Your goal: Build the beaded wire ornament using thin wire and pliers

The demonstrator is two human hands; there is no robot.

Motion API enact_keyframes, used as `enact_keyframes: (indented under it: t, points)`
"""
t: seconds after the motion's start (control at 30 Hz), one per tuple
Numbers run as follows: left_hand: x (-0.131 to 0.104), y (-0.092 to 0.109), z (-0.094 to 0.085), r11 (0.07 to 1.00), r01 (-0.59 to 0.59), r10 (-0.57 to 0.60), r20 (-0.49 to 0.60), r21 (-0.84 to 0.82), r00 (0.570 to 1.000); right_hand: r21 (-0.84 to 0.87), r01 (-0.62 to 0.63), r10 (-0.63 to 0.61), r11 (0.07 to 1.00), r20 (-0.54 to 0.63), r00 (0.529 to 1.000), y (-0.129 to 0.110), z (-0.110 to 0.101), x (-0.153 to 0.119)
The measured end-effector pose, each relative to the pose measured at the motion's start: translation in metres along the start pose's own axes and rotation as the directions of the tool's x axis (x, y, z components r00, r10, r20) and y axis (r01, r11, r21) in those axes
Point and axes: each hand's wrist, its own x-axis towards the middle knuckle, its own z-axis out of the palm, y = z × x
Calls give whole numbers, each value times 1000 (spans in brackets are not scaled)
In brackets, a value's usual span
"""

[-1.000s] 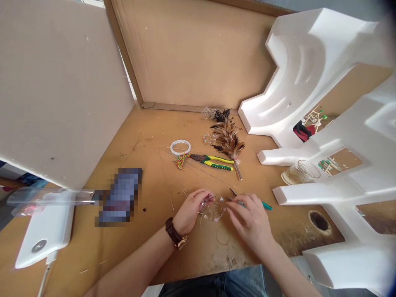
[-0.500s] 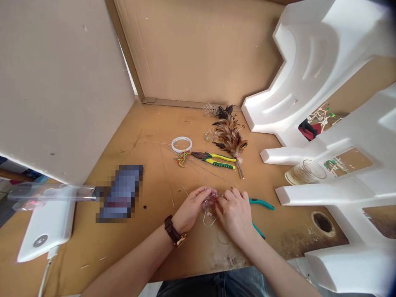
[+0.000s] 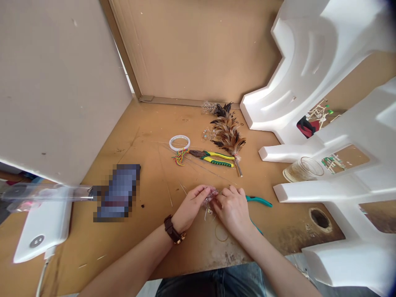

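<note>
Near the front of the brown table, my left hand [image 3: 189, 206] pinches a small bundle of pinkish clear beads and wire [image 3: 210, 196]. My right hand [image 3: 232, 208] is closed at the bundle's right side, with its fingertips hidden against it. Thin wire ends and a small bead hang below, between my hands. Teal-handled pliers [image 3: 260, 201] lie partly under my right hand. A thin yellowish ring [image 3: 221, 233] rests on the table just below the hands.
Yellow-green pliers [image 3: 216, 159], a white tape roll [image 3: 180, 142], coloured threads [image 3: 180, 157] and a feather duster [image 3: 229, 132] lie behind my hands. A phone [image 3: 119, 192] and white power bank [image 3: 46, 225] are left; a glass [image 3: 303, 169] and white frame [image 3: 291, 193] stand right.
The wire loop hanging under the bundle has drawn in and looks smaller. My right hand has shifted slightly up and left against the bundle. The whole view has moved a little.
</note>
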Motion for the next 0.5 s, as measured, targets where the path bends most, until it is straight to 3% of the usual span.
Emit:
enact_keyframes:
  t: [0.17,0.27,0.37,0.5]
  points:
    - [2,1,-2,998,-28,29,-8,61,1000,109,-2,2,994,4,1000,2,-3,-2]
    - [4,4,-5,988,-43,46,-17,147,999,289,5,2,957,-25,1000,6,-12,-3]
    - [7,6,-10,967,-48,45,18,251,999,528,13,10,849,-42,999,13,-19,1]
    - [12,7,-16,916,-107,86,71,388,994,728,-112,68,677,89,994,19,-12,13]
